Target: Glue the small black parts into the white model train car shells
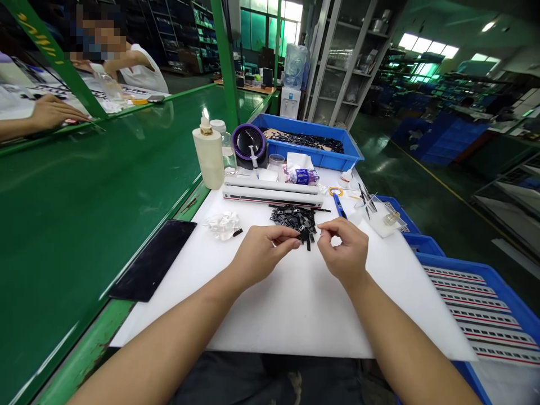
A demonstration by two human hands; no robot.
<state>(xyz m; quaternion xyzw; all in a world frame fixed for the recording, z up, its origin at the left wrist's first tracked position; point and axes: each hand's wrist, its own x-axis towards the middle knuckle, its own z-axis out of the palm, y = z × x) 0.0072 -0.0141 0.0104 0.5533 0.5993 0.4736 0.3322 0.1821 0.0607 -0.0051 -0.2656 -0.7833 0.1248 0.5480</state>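
Observation:
My left hand [264, 250] is closed in a pinch, its thumb and forefinger at the near edge of a pile of small black parts [289, 216]. A small black piece [304, 235] sits at those fingertips and seems held there. Just right of the pile, my right hand [345, 247] is closed with thumb and forefinger together. Whatever that pinch holds, if anything, is too small to make out. Long white train-like bodies [272, 194] with dark window strips lie behind the pile. Crumpled white tissue [223, 225] and one loose black piece [238, 232] lie to the left.
A cream bottle [208, 160], a purple-rimmed round device [248, 143], a tissue pack [301, 170] and a blue bin [314, 157] of black parts stand at the back. A blue knife [338, 206] lies right, a dark tablet [154, 261] left. Another person's hand [54, 112] is across the green belt.

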